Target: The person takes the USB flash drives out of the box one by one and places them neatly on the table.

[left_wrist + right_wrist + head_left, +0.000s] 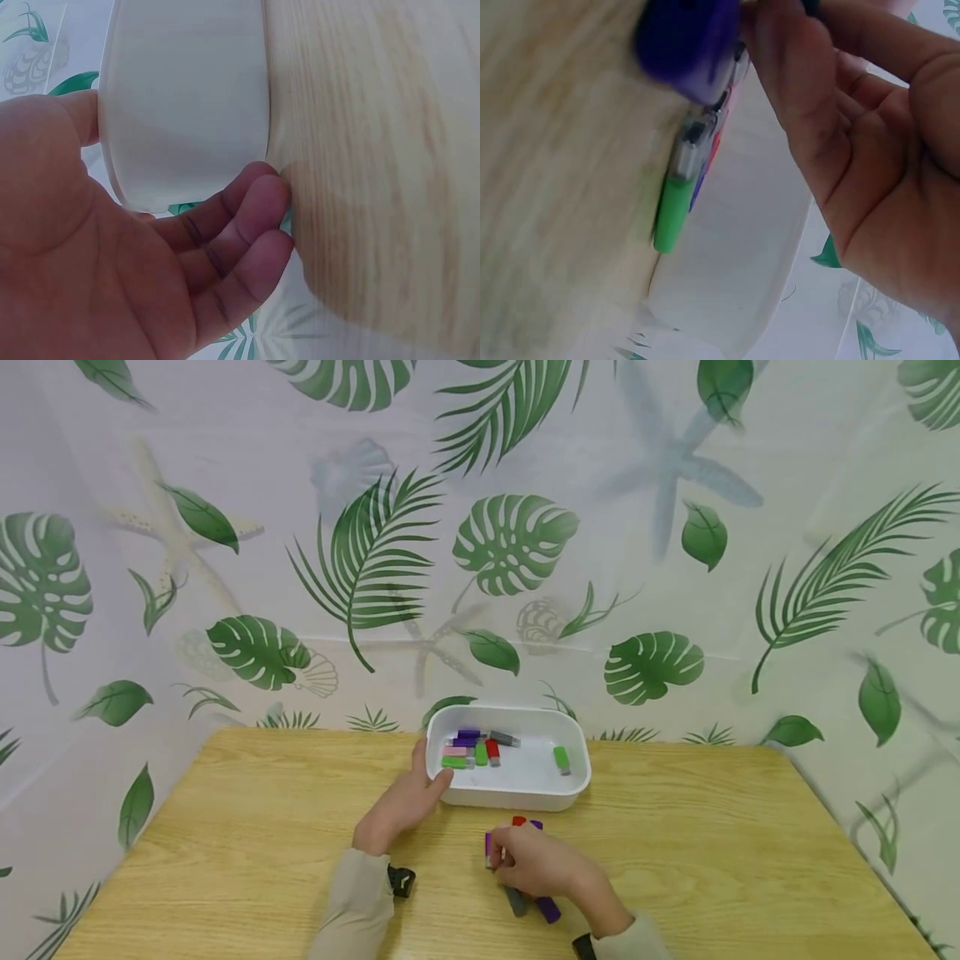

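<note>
Table [262, 827] is carrying a bin [517, 798] of USB sticks [492, 752]; left hand [405, 797] is gripping its end; right hand [543, 864], fingers bent, is hanging over loose sticks [548, 910], hold unclear.

A cloth [540, 685] is hung behind the desk [712, 860]. The tub [517, 799] is set at the back of the desk. In it, a bunch of USB sticks [467, 742] is gathered on the left and one lone stick [561, 757] is placed on the right. Its left end is held by the left hand [405, 797]. More sticks [547, 909] are laid in front, around the right hand [543, 864].
</note>
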`<state>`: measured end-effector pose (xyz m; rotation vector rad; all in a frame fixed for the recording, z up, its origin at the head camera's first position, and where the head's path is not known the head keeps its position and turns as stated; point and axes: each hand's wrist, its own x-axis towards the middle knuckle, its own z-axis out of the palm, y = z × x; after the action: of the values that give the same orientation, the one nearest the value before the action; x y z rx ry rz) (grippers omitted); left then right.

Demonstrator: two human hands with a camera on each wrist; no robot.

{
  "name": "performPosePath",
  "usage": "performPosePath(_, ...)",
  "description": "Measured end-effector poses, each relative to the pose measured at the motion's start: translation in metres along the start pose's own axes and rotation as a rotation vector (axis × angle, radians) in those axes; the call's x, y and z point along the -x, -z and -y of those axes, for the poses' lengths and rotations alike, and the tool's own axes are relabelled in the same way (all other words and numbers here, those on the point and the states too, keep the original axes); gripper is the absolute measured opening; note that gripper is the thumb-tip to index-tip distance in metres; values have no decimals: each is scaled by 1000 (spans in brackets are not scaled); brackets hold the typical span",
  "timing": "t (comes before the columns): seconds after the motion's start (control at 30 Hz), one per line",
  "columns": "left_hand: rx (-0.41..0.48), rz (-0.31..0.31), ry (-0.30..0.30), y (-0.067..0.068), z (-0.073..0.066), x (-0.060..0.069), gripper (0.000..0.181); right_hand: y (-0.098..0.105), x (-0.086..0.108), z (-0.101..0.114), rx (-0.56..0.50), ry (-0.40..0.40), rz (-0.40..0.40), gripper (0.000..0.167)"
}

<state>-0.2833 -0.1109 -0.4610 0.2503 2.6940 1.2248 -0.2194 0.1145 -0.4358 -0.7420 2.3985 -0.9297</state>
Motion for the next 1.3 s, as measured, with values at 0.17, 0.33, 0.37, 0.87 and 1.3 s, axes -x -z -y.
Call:
performPosePath(0.17, 2, -10, -10, 0, -1, 0, 79, -2, -2, 1, 4, 7, -21, 13)
performPosePath(0.33, 4, -28, -23, 0, -3, 2, 78, -3, -3, 1, 6, -40, -43, 16)
performPosePath(0.37, 3, -30, -25, 0, -3, 2, 78, -4, -3, 1, 3, -50, -46, 17)
performPosePath(0.87, -7, -33, -13, 1, -5, 2, 78, -5, -6, 1, 8, -7, -129, 16)
performPosePath(1.3, -20, -25, -13, 0, -4, 1, 78, -4, -2, 7, 137, -17, -46, 19)
